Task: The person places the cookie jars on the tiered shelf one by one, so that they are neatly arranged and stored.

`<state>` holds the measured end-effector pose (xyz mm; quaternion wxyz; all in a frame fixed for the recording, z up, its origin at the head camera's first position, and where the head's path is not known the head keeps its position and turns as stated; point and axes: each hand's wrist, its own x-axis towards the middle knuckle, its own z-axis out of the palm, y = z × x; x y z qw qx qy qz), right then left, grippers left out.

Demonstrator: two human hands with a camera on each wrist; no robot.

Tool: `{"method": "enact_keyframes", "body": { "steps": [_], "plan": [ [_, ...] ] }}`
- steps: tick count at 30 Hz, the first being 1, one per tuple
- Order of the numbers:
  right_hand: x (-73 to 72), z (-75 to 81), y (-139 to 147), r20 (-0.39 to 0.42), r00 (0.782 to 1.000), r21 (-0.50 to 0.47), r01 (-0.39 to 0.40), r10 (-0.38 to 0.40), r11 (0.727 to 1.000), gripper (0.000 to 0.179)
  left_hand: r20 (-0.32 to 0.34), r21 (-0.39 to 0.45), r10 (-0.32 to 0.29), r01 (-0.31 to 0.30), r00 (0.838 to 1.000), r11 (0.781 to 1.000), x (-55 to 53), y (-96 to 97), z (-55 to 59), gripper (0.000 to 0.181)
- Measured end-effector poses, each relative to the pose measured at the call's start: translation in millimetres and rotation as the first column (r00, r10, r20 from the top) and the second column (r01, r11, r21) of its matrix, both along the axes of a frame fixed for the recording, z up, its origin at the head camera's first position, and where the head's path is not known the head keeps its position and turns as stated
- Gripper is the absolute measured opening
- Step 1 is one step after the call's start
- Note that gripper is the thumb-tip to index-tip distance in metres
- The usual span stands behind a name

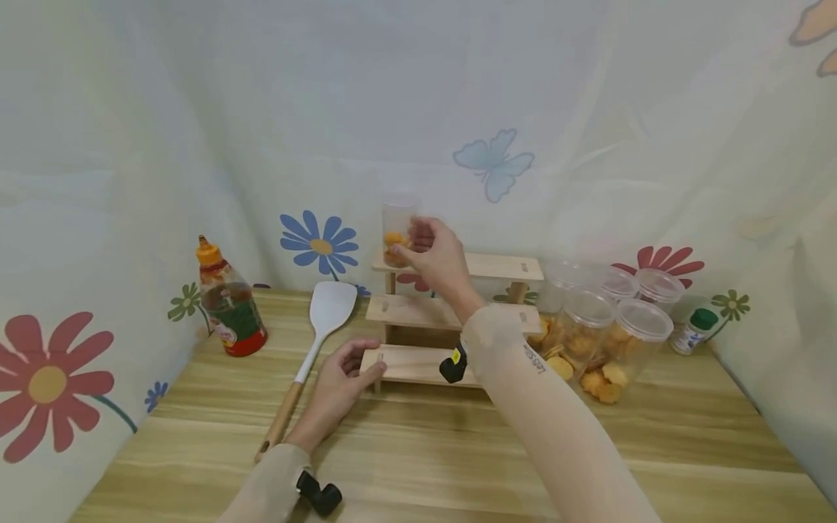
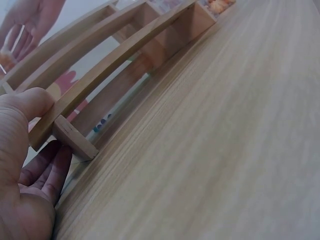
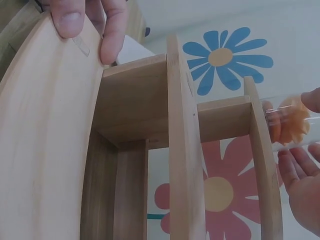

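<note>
Head view: the right hand (image 1: 437, 258) pinches a clear snack jar (image 1: 394, 234) at the top left of the three-tier wooden rack (image 1: 412, 310); cookie jars (image 1: 588, 330) crowd the right, a white spatula (image 1: 332, 309) lies left. Left wrist: the left hand (image 2: 12, 155) clasps the bottom tier (image 2: 102, 72). Right wrist: the jar's base is at the top tier (image 3: 267, 165).

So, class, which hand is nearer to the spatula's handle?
The left. The left hand grips the shelf's left end, just right of the handle; the right hand is farther off, at the jar on the top tier.
</note>
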<state>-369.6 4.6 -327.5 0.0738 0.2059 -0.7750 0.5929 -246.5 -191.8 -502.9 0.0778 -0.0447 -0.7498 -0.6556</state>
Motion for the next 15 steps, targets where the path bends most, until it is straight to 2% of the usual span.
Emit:
{"method": "enact_keyframes", "body": {
  "steps": [6,11,15],
  "plan": [
    [8.9,-0.6,4,-0.021,1.000,-0.023,0.000,-0.001,1.000,0.069,-0.003,-0.003,0.008,-0.008,1.000,1.000,-0.1,0.2,-1.7,0.043],
    [19.8,2.6,10,0.005,1.000,-0.061,0.031,-0.030,0.998,0.075,-0.002,-0.005,0.015,-0.015,1.000,1.000,-0.9,0.0,-2.1,0.043],
    [24.9,4.9,17,0.016,1.000,-0.118,0.024,-0.022,0.993,0.078,0.000,-0.005,0.013,-0.013,1.000,1.000,-1.2,0.2,-1.3,0.043]
  ]
}}
